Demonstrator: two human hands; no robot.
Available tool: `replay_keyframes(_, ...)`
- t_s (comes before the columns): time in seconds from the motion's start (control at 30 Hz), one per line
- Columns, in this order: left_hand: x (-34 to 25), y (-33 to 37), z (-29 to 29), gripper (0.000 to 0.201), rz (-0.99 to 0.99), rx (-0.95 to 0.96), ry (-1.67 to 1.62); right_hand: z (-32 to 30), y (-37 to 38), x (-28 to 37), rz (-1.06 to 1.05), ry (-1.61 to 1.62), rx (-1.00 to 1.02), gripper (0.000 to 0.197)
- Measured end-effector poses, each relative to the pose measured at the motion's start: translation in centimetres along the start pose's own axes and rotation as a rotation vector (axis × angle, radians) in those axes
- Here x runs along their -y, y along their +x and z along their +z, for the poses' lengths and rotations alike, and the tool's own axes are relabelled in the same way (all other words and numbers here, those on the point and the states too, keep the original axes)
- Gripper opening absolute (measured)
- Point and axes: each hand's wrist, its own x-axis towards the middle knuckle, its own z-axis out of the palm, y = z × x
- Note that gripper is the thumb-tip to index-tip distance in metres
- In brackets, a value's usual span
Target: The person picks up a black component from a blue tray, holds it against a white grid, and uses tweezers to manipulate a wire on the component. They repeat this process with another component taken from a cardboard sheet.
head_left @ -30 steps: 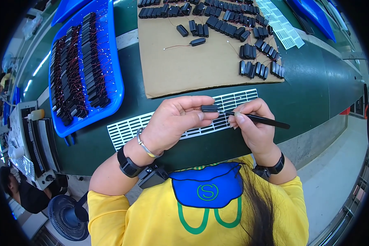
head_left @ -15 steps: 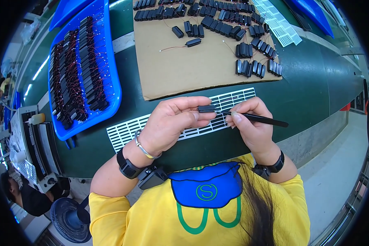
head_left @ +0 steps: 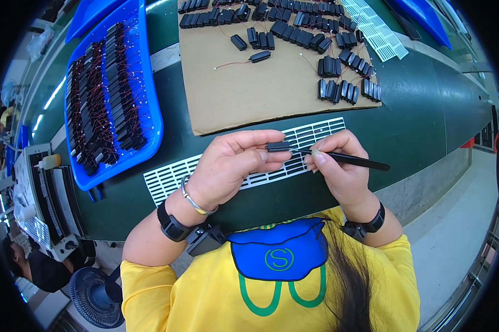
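Between the thumb and fingers of my left hand [head_left: 235, 160] is a small black box-shaped module [head_left: 278, 146], held level. My right hand [head_left: 341, 169] is closed around black tweezers [head_left: 360, 160], whose tips point left at the module's right end. Whether the tips touch it is too small to tell. Beneath both hands lies a white slotted strip [head_left: 175, 178], partly covered by them. Beyond my hands, one similar black module [head_left: 260, 56] with a thin red lead lies apart on a cardboard sheet [head_left: 233, 99].
Several rows of black modules [head_left: 302, 37] fill the cardboard's far and right parts. A blue tray [head_left: 154, 119] of wired modules stands at the left. More white slotted sheets [head_left: 379, 36] lie at the far right on the green tabletop [head_left: 415, 110]. A fan [head_left: 97, 299] stands lower left.
Hardly anything differs. The module, my left hand and the tweezers hold almost the same place; the cardboard and tray appear shifted very slightly left in the picture.
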Motion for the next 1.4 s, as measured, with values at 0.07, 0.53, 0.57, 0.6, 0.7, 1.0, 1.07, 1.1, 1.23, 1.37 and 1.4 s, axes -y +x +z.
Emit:
replay_keyframes(0.07, 0.0, 0.0, 0.0, 0.030, 0.002, -0.002, 0.000, -0.1, 0.0, -0.1, -0.010, -0.019, 0.018, 0.010)
replay_keyframes(0.53, 0.1, 0.0, 0.1, 0.026, 0.005, -0.023, 0.024, 0.1, -0.1, 0.1, 0.005, -0.003, -0.018, 0.010)
replay_keyframes(0.57, 0.1, 0.0, 0.1, 0.026, 0.003, -0.023, 0.016, 0.1, -0.2, 0.0, 0.002, -0.001, -0.016, 0.010)
replay_keyframes(0.6, 0.1, 0.0, 0.0, 0.026, 0.001, -0.022, 0.009, 0.1, -0.2, 0.0, 0.002, -0.001, -0.016, 0.010)
replay_keyframes(0.7, 0.1, 0.0, -0.1, 0.026, -0.003, -0.019, -0.012, 0.0, -0.2, 0.1, -0.044, -0.040, 0.036, 0.011)
replay_keyframes(1.0, -0.2, -0.1, -0.3, 0.025, -0.038, 0.009, -0.034, -0.8, -0.3, -0.2, -0.259, -0.257, 0.129, 0.014)
replay_keyframes(1.07, -0.3, -0.1, -0.3, 0.025, -0.043, 0.010, -0.044, -0.9, -0.2, 0.0, -0.303, -0.291, 0.186, 0.015)
replay_keyframes(1.1, -0.3, -0.1, -0.3, 0.025, -0.049, 0.010, -0.056, -1.0, -0.2, 0.1, -0.326, -0.308, 0.215, 0.015)
replay_keyframes(1.23, -0.4, -0.1, -0.7, 0.026, -0.061, 0.025, -0.099, -0.8, -0.3, 0.0, -0.389, -0.313, 0.157, 0.016)
replay_keyframes(1.37, -0.4, -0.1, -0.7, 0.026, -0.059, 0.036, -0.113, -1.0, -0.2, 0.3, -0.460, -0.321, 0.178, 0.019)
replay_keyframes(1.4, -0.4, -0.1, -0.6, 0.027, -0.056, 0.037, -0.113, -0.8, -0.1, 0.5, -0.461, -0.321, 0.181, 0.019)
